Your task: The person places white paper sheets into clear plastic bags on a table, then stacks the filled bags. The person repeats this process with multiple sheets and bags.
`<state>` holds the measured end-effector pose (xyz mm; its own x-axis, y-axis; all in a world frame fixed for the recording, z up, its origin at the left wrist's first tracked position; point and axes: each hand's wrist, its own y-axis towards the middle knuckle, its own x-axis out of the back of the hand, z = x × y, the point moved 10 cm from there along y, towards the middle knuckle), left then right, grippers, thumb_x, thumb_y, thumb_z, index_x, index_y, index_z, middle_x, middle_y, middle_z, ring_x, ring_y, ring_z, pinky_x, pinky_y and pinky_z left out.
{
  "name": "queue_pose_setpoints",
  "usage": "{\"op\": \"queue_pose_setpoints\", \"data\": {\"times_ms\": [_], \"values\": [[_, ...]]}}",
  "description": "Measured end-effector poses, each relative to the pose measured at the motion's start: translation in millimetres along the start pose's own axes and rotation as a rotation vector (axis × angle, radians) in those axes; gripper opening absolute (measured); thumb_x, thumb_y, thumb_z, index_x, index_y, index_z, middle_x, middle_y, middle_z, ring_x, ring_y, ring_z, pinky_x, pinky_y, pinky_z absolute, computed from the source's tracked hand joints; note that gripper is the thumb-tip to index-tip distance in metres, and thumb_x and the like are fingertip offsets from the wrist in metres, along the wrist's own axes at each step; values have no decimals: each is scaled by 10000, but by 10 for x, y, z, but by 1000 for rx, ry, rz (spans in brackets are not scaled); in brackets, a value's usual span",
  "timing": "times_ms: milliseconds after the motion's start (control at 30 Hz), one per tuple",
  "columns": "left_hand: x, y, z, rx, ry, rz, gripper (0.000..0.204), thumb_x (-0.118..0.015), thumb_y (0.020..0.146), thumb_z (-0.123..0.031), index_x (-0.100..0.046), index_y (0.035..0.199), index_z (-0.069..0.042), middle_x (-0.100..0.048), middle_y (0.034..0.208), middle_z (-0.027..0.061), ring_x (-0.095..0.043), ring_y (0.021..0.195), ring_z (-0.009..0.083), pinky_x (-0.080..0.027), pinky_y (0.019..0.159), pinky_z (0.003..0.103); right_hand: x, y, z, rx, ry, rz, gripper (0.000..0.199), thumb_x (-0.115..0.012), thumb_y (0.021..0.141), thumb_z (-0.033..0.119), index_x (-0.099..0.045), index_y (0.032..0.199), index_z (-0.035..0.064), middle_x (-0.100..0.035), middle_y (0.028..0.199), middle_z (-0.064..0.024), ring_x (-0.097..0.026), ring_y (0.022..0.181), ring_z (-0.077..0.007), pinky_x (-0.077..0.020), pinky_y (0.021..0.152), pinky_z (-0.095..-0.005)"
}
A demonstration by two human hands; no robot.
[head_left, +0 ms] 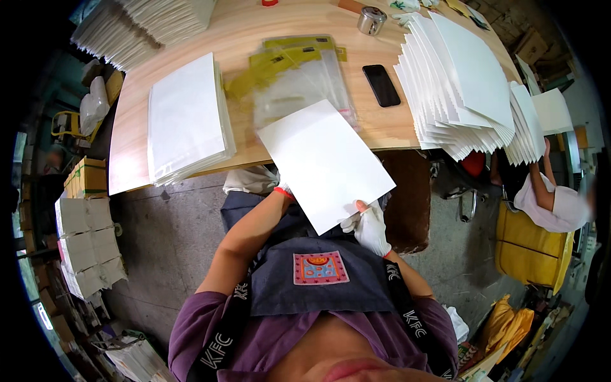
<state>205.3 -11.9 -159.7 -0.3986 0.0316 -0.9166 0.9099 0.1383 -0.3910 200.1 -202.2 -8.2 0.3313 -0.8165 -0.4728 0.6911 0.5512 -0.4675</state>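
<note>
A plain white sheet [328,167] is held tilted in front of me, just off the table's near edge. My right hand [370,230], in a white glove with the thumb tip bare, is closed on its lower right corner. My left hand [286,184], also gloved, reaches behind the left edge; its fingers are hidden by the sheet. Beyond the sheet lie clear plastic sleeves [299,86] with yellow-green printed parts. To the left rests a stack of white sheets in clear sleeves [188,118].
A black phone [381,85] lies right of the sleeves. Fanned white sheets [455,83] stand at the right, near another person's forearm [541,189]. A metal cup [372,21] sits at the back. Another tall stack [143,28] fills the far left corner.
</note>
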Motion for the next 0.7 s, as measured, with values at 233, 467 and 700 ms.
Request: {"op": "queue_pose_setpoints", "data": {"times_ms": [233,467,700], "values": [[129,-83,142,46,-43,7,567,-362,937,-417,-327,1392,-81,-449,1334,152,-483,1161,312,-422,972,407,116,-85,-60,85,-80,45,325,-493,945,199,-417,1178,-14,-642,825,-169,-616,527,-208,-500,422,-289],[342,-103,211,113,-149,76,607,-313,952,-499,-351,1382,-73,-428,1372,148,-453,1208,327,-397,1010,420,138,45,-59,92,-22,90,316,-515,943,214,-431,1156,-5,-642,831,-162,-628,543,-218,-515,432,-306],[226,-250,81,-24,117,-81,639,-244,958,-524,-320,1403,-72,-408,1393,143,-437,1233,322,-391,1020,422,74,192,-348,-7,-19,-58,310,-489,957,231,-443,1173,14,-637,873,-165,-650,606,-239,-540,472,-316]]}}
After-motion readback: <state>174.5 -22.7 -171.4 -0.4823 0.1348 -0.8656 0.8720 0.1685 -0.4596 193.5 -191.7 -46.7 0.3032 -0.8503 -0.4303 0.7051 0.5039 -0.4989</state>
